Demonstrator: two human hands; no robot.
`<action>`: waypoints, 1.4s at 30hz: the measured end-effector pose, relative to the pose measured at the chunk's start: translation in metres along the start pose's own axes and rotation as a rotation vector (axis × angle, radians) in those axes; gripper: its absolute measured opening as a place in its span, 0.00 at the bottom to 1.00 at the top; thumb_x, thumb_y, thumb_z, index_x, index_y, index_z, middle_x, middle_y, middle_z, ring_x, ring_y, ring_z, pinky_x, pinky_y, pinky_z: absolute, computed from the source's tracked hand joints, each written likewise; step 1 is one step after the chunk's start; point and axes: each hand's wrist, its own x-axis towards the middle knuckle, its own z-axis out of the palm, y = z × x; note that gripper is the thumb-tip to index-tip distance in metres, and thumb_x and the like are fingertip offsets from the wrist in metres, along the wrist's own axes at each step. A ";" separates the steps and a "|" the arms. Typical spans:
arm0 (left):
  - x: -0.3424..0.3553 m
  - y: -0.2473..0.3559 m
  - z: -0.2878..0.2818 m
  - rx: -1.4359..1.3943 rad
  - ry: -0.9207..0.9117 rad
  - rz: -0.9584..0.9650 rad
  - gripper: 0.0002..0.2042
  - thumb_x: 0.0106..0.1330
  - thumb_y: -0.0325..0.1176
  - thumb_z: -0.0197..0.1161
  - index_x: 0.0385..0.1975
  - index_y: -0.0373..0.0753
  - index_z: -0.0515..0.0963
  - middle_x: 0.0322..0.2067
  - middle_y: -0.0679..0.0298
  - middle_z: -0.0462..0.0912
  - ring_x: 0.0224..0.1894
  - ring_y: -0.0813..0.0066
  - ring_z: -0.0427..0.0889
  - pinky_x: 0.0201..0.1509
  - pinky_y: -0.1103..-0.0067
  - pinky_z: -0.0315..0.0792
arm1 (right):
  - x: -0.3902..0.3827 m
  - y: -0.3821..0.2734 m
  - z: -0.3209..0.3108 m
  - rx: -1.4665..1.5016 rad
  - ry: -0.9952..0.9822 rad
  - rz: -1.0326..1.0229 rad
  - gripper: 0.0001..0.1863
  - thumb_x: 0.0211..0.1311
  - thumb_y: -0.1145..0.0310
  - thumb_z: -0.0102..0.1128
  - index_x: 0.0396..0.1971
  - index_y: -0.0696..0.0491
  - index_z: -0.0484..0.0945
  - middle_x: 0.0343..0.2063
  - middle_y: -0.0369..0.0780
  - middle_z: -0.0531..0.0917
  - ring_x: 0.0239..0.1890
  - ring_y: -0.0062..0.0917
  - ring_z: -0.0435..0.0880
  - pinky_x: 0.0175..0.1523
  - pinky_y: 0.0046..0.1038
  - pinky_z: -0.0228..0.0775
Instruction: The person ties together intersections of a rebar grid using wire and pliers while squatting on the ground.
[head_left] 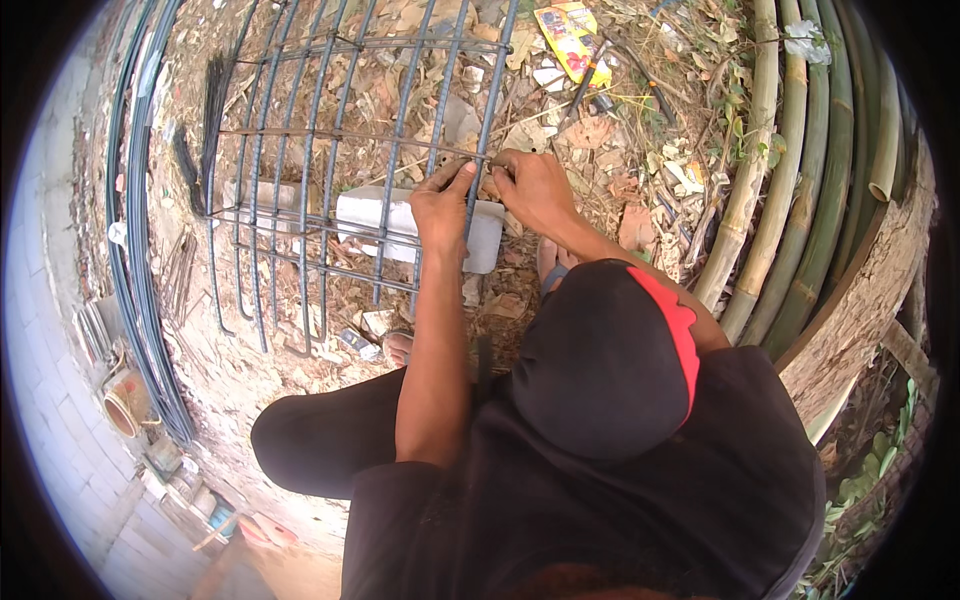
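A grid of grey-blue steel bars [320, 150] lies over leaf-strewn ground, resting on a white block [365, 212]. My left hand [443, 207] is wrapped around one long bar near the grid's right edge, thumb pointing at a crossing. My right hand [533, 187] is just to the right of it. Its fingers pinch a thin tie wire [497, 160] at that same crossing, where a rusty cross bar meets the long bar. The two hands almost touch. A black cap with a red brim [610, 350] hides the ground below the hands.
A bundle of thin black wires [212, 100] hangs on the grid's left edge. Curved long steel rods [140, 260] lie at the left beside a pale brick wall. Green bamboo poles [790, 200] lie at the right, and a yellow wrapper [566, 35] lies at the top.
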 end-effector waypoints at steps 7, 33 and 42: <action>0.007 0.006 0.007 0.105 -0.023 -0.005 0.18 0.63 0.32 0.76 0.46 0.25 0.85 0.36 0.60 0.88 0.34 0.76 0.81 0.40 0.79 0.74 | -0.004 -0.004 -0.003 -0.059 -0.009 -0.067 0.11 0.63 0.66 0.60 0.37 0.58 0.83 0.22 0.54 0.83 0.31 0.53 0.84 0.40 0.50 0.75; -0.005 0.021 0.026 0.594 0.286 0.358 0.17 0.54 0.41 0.78 0.29 0.30 0.88 0.23 0.40 0.84 0.28 0.40 0.84 0.37 0.56 0.75 | 0.141 -0.073 -0.126 -0.754 -0.646 -0.486 0.10 0.59 0.67 0.67 0.40 0.50 0.89 0.34 0.44 0.89 0.41 0.39 0.88 0.45 0.40 0.78; -0.001 0.020 0.030 0.543 0.270 0.293 0.16 0.54 0.42 0.76 0.30 0.33 0.89 0.26 0.43 0.85 0.31 0.42 0.85 0.38 0.56 0.76 | 0.113 0.015 -0.155 -0.549 -0.865 -0.327 0.10 0.59 0.69 0.64 0.37 0.58 0.86 0.34 0.43 0.89 0.41 0.31 0.87 0.47 0.34 0.77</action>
